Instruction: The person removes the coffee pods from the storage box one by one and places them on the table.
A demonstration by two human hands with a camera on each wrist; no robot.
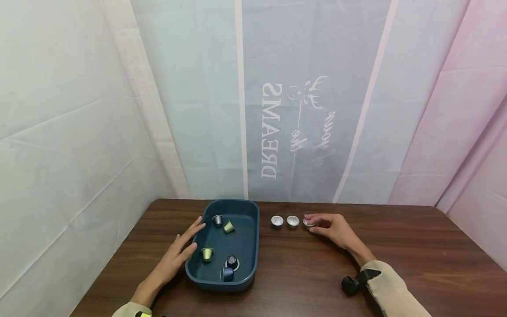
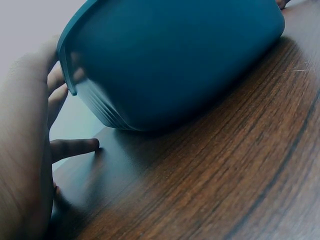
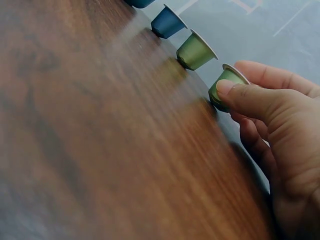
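A dark wooden bench (image 1: 317,273) fills the lower frame, pale curtains behind. Left of centre sits a teal tub (image 1: 249,246) holding 5 coffee capsules. The left hand (image 1: 176,255) rests flat against the tub's left wall, fingers (image 2: 75,147) straight and relaxed, gripping nothing. Right of the tub, 3 capsules stand rim-up in a row. The right hand (image 1: 332,229) pinches the rightmost one, a green capsule (image 3: 225,90), between thumb and fingers; it appears to touch the bench. Risk, as a judgement: the capsule stands on its narrow end, so a nudge on release could tip it into its neighbour (image 3: 196,50).
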